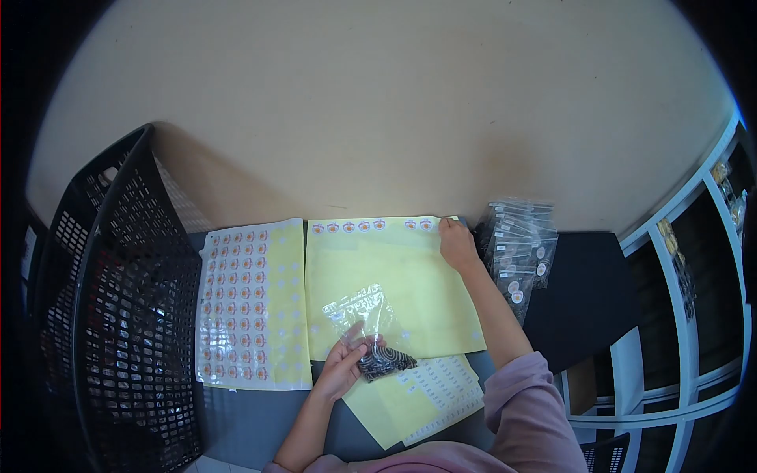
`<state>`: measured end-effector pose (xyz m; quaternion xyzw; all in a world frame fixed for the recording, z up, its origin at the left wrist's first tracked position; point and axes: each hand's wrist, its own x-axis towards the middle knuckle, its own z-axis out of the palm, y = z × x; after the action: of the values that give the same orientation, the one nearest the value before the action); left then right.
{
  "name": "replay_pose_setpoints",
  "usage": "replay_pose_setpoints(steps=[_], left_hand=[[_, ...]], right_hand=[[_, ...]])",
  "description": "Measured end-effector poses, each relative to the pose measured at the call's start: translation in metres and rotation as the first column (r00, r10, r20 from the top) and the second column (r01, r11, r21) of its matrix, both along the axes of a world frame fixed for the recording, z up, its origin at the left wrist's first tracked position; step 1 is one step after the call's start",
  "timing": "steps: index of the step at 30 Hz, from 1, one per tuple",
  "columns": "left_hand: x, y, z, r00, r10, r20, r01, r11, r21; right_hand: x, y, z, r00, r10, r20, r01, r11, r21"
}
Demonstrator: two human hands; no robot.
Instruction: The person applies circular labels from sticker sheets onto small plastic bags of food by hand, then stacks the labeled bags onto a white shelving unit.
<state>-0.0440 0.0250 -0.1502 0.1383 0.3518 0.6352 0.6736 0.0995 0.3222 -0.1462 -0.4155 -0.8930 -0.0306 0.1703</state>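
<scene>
A clear plastic bag [382,335] with dark, striped contents is pinched in my left hand [341,370], over the lower part of a yellow sticker sheet [394,272]. At that sheet's top right corner is my right hand [457,243], its fingers closed near the end of the top row of stickers. Whether a sticker is between them is too small to tell. A fuller sheet of round stickers [236,307] lies to the left. Below the middle sheet, smaller sticker sheets [441,394] overlap at an angle.
A tall black perforated basket [134,315] stands at the left. Right of my right hand, several labelled clear bags [516,252] lie in an overlapping pile beside a black surface [583,299]. White shelving [686,315] holds bagged items at the far right. A plain wall rises behind.
</scene>
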Motion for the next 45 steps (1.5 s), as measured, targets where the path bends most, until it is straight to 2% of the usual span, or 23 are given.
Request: replay_pose_setpoints(steps=[3,5,9,12,14,21,27,29,30,32,33,35,39,41,45], left_hand=[[0.0,0.0,-0.001,1.0,0.0,0.006,0.0,1.0,0.006],[0.0,0.0,-0.002,1.0,-0.002,0.001,0.002,1.0,0.007],[0.0,0.0,-0.003,1.0,-0.007,0.023,0.006,0.999,0.047],[0.0,0.0,-0.004,1.0,-0.007,0.022,0.006,0.999,0.043],[0.0,0.001,-0.005,1.0,-0.006,0.011,0.005,0.999,0.037],[-0.001,0.001,-0.006,1.0,-0.017,0.007,0.016,0.999,0.045],[0.0,0.001,-0.003,1.0,-0.023,0.003,0.023,0.999,0.037],[0.003,0.003,-0.002,0.999,-0.001,-0.034,0.003,0.999,0.049],[0.004,0.001,-0.002,0.997,0.014,-0.072,-0.01,0.998,0.056],[0.005,0.001,-0.001,0.994,0.013,-0.113,-0.006,0.998,0.062],[0.006,0.002,0.0,0.989,0.01,-0.147,0.002,0.997,0.079],[0.007,0.002,-0.001,0.984,0.019,-0.175,-0.004,0.996,0.084],[0.01,0.003,-0.003,0.99,0.027,-0.136,-0.011,0.993,0.116],[0.009,0.005,-0.017,0.983,0.04,-0.181,-0.01,0.986,0.166],[0.009,0.005,-0.018,0.975,0.02,-0.223,0.014,0.988,0.153]], right_hand=[[0.004,0.005,-0.004,0.997,0.054,-0.061,-0.054,0.998,0.011],[0.006,0.009,-0.006,0.994,0.06,-0.097,-0.066,0.996,-0.064],[0.01,0.012,-0.004,0.994,0.093,-0.061,-0.098,0.992,-0.079],[0.011,0.012,0.004,0.992,0.096,-0.077,-0.107,0.983,-0.152],[0.01,0.009,0.014,0.994,0.099,0.047,-0.085,0.965,-0.247],[0.014,0.015,0.006,0.991,0.13,0.013,-0.125,0.97,-0.207],[0.015,0.011,0.029,0.995,0.104,-0.008,-0.101,0.939,-0.329],[0.012,0.011,0.033,0.959,0.052,-0.278,-0.178,0.874,-0.452],[0.014,0.006,0.031,0.958,0.053,-0.283,-0.183,0.87,-0.457],[0.017,-0.016,0.048,0.804,0.148,-0.577,-0.378,0.875,-0.302],[0.014,-0.033,0.06,0.802,0.148,-0.578,-0.382,0.872,-0.306],[0.009,-0.075,0.079,0.703,0.3,-0.645,-0.626,0.692,-0.36],[-0.003,-0.145,0.104,0.752,0.56,-0.348,-0.658,0.603,-0.451],[-0.007,-0.167,0.101,0.769,0.615,-0.176,-0.624,0.662,-0.415],[-0.011,-0.18,0.098,0.769,0.635,-0.068,-0.62,0.718,-0.317]])
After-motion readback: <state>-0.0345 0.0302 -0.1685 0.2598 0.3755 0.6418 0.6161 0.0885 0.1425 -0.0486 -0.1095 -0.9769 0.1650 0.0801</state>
